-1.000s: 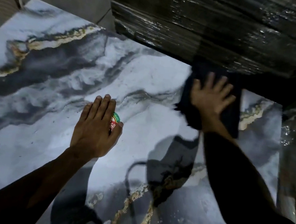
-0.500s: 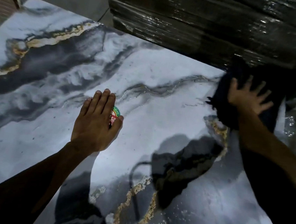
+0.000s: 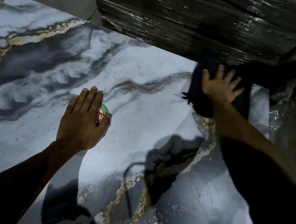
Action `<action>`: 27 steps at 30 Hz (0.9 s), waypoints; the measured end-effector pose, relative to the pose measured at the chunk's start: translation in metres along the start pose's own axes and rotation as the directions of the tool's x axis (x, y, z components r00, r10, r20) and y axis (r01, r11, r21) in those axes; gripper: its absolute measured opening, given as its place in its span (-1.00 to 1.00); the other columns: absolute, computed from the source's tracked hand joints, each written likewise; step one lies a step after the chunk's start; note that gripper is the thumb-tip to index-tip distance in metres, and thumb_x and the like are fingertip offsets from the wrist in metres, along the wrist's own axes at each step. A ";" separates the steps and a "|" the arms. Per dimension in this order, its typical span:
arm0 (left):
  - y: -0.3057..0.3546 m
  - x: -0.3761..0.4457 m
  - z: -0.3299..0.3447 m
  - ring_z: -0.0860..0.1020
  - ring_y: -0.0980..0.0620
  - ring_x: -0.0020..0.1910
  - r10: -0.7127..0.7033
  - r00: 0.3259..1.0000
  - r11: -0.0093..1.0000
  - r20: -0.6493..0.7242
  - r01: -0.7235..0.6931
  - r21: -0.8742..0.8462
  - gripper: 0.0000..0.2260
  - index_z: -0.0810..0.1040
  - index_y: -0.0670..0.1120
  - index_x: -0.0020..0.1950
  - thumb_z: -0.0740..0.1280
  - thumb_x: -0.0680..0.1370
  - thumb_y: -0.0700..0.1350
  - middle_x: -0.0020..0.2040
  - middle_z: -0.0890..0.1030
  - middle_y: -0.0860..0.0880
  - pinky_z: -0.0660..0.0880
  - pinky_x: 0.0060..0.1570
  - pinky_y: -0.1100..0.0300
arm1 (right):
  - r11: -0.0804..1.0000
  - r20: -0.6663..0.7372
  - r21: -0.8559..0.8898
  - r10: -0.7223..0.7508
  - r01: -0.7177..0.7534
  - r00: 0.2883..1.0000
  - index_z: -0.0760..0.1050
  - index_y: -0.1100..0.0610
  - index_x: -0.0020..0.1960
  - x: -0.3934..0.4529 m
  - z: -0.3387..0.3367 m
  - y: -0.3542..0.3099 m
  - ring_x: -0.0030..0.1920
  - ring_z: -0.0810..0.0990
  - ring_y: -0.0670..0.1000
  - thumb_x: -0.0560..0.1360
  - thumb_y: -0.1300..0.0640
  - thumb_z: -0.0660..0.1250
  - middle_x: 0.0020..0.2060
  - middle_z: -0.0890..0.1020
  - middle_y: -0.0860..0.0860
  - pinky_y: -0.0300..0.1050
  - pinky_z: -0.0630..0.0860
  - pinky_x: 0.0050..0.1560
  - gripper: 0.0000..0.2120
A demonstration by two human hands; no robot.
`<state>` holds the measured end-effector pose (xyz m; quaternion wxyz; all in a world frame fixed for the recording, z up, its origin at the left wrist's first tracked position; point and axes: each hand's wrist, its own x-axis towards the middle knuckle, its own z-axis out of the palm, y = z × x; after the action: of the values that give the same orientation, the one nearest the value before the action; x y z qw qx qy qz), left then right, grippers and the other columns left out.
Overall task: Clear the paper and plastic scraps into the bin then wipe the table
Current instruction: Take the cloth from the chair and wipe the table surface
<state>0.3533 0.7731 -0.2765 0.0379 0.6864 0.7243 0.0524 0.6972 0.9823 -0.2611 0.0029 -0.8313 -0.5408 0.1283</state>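
Two bare forearms, no sleeves visible, no jewellery

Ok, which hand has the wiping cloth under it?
The right hand, fingers spread on the dark cloth at the table's far side. The left hand lies flat partly over a round sticker instead.

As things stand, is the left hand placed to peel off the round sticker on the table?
Probably yes. The left hand lies flat on the marble table with its fingers half covering the sticker, and nothing lies between them. The right hand is away, pressing the dark cloth.
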 end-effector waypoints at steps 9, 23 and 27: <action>-0.004 -0.001 0.002 0.13 -0.15 0.57 0.028 0.999 1.000 -0.024 -0.028 0.009 -0.35 0.20 -0.17 0.56 0.02 0.59 0.20 0.57 0.21 -0.17 0.10 0.50 -0.10 | 0.956 -0.009 0.088 0.283 -0.282 0.959 -0.13 -0.08 0.59 0.008 -0.014 0.082 0.56 -0.20 0.23 0.50 -0.39 -0.12 0.59 -0.14 0.09 0.31 -0.25 0.47 -0.25; -0.002 -0.001 -0.004 0.21 -0.31 0.50 0.078 0.997 0.997 -0.023 -0.077 0.002 -0.33 0.23 -0.25 0.51 -0.02 0.57 0.18 0.52 0.26 -0.29 0.16 0.43 -0.22 | 0.913 -0.116 0.077 0.408 -0.401 0.906 -0.01 -0.08 0.58 -0.173 0.032 0.137 0.55 -0.06 0.25 0.50 -0.42 -0.16 0.58 -0.01 0.11 0.30 -0.13 0.49 -0.26; 0.002 0.001 -0.004 0.25 -0.34 0.46 0.069 0.997 0.997 -0.020 -0.068 0.032 -0.38 0.27 -0.23 0.49 0.04 0.56 0.15 0.48 0.30 -0.31 0.20 0.38 -0.22 | 0.907 -0.079 0.068 0.421 -0.417 0.904 -0.09 -0.06 0.58 -0.151 0.027 0.132 0.56 -0.13 0.26 0.50 -0.42 -0.18 0.59 -0.09 0.12 0.34 -0.20 0.47 -0.24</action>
<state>0.3548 0.7736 -0.2722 0.0179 0.7108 0.7014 0.0495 0.7525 0.7884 -0.2745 0.0206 -0.9327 -0.3457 0.1010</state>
